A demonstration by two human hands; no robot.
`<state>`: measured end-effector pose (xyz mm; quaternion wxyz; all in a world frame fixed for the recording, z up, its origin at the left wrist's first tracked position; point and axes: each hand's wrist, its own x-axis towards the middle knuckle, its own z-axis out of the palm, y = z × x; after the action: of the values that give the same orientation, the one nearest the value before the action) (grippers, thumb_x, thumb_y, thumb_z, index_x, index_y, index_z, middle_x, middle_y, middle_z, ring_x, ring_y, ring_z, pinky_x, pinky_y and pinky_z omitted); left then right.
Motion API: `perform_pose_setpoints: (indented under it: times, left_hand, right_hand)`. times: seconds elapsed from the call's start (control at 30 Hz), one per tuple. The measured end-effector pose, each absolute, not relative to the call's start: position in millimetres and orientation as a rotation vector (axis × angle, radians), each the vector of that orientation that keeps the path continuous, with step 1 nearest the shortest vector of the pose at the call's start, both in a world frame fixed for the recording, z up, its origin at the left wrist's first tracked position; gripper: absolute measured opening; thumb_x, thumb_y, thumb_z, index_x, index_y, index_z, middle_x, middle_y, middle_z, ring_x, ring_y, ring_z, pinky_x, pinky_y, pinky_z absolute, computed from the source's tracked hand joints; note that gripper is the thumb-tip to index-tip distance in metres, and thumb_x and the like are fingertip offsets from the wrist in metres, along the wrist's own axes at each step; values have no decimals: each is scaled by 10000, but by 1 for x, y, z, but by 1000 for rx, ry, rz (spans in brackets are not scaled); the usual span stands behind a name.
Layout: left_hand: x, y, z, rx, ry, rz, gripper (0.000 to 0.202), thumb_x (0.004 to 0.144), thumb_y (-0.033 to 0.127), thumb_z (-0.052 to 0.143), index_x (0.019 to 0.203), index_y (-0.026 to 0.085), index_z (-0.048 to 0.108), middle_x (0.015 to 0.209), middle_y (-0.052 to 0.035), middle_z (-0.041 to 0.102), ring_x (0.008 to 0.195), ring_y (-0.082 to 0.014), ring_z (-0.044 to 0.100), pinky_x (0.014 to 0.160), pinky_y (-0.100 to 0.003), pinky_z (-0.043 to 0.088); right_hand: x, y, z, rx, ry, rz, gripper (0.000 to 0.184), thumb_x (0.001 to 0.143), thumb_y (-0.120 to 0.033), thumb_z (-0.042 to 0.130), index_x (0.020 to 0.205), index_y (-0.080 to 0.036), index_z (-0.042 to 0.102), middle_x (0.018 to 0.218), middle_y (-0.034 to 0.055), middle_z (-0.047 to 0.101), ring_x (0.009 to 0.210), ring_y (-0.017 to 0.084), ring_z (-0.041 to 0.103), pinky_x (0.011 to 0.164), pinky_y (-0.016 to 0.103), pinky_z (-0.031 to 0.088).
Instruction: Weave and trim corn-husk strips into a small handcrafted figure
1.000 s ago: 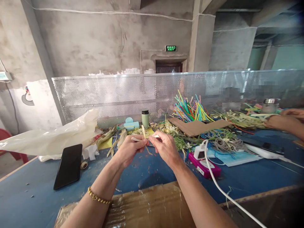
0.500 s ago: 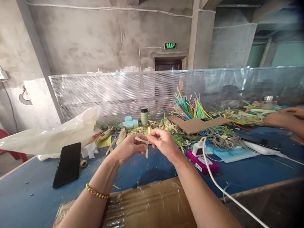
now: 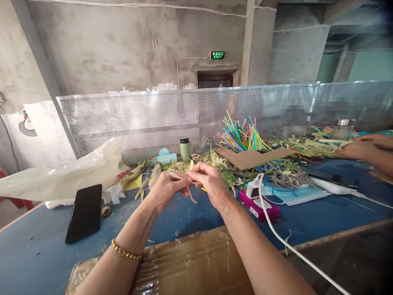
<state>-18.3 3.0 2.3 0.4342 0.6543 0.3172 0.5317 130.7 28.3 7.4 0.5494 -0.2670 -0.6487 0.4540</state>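
Between my two hands are pale, flat strips that look like dried husk or straw, crossing one another. My left hand pinches them between thumb and fingers, one end poking out above the thumb. Close against it, my right hand is closed on the same strips with thumb and forefinger. One strip end stands up near the right fingertips and a tan end hangs below. The fingers hide where the strips cross. Both hands are held above the blue table, just beyond a cardboard box.
A black phone and a clear plastic bag lie left. Behind stand a green bottle and colourful pipe cleaners. To the right are a purple power strip, a white cable and a co-worker's hands.
My hands have drawn closer together at the fingertips. The hanging strip end now slants to the right instead of pointing straight down. The whole view has shifted slightly.
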Motion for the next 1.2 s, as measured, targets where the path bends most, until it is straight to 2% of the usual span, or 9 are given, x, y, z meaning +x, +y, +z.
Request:
perform_pose_setpoints:
  times: [0.27, 0.43, 0.6, 0.7, 0.83, 0.93, 1.07, 1.2]
  left_hand:
    - [-15, 0, 2, 1583, 795, 1360, 187, 698, 289, 791, 647, 116, 742, 595, -49, 637, 519, -127, 565, 526, -269, 425]
    - [-12, 0, 3, 1547, 833, 1387, 197, 677, 309, 805, 659, 123, 744, 576, -43, 641, 511, -131, 560, 533, -276, 427]
    - [-21, 2, 0, 1566, 748, 1256, 295, 792, 403, 703, 734, 118, 752, 689, -83, 683, 590, -139, 581, 612, -292, 455]
    - [-28, 2, 2, 1564, 710, 1157, 302, 833, 391, 661, 770, 109, 749, 759, -102, 695, 610, -134, 587, 611, -283, 450]
    - [-32, 5, 4, 1399, 743, 1355, 217, 752, 314, 752, 760, 97, 735, 762, -92, 694, 546, -100, 549, 537, -254, 409]
    - [-33, 10, 4, 1254, 720, 1532, 219, 723, 296, 774, 812, 101, 730, 799, -78, 698, 500, -66, 499, 480, -231, 361]
    - [-29, 15, 1, 1112, 679, 1643, 257, 696, 278, 791, 888, 117, 732, 849, -61, 699, 539, -64, 517, 522, -224, 395]
    - [-18, 13, -2, 1134, 644, 1692, 235, 681, 244, 792, 858, 100, 735, 747, -43, 673, 601, -85, 529, 569, -226, 406]
  right_hand:
    - [123, 30, 0, -558, -1467, 1099, 213, 702, -320, 663, 631, -195, 507, 571, -31, 535, 554, 124, 511, 560, 260, 428]
    - [120, 32, -2, -530, -1408, 1113, 215, 700, -317, 674, 632, -190, 515, 560, -36, 520, 525, 119, 500, 541, 261, 430]
    - [122, 36, -2, -606, -1435, 1054, 253, 695, -368, 705, 660, -176, 543, 585, -30, 533, 548, 118, 506, 541, 252, 427]
    - [124, 40, -2, -626, -1491, 995, 284, 735, -423, 677, 667, -176, 555, 602, -19, 534, 565, 124, 511, 545, 251, 436]
    - [127, 44, -1, -703, -1385, 885, 329, 809, -495, 572, 779, -171, 622, 730, 26, 612, 583, 130, 546, 534, 247, 436]
    - [129, 46, 0, -771, -1293, 817, 289, 815, -439, 545, 788, -163, 629, 735, 32, 628, 517, 110, 511, 490, 239, 387]
    - [123, 41, -2, -762, -1500, 886, 222, 764, -363, 604, 709, -152, 644, 666, 32, 639, 558, 130, 532, 519, 247, 388]
    - [116, 36, -5, -633, -1646, 845, 220, 769, -368, 645, 751, -151, 677, 708, 44, 674, 654, 155, 586, 625, 270, 447]
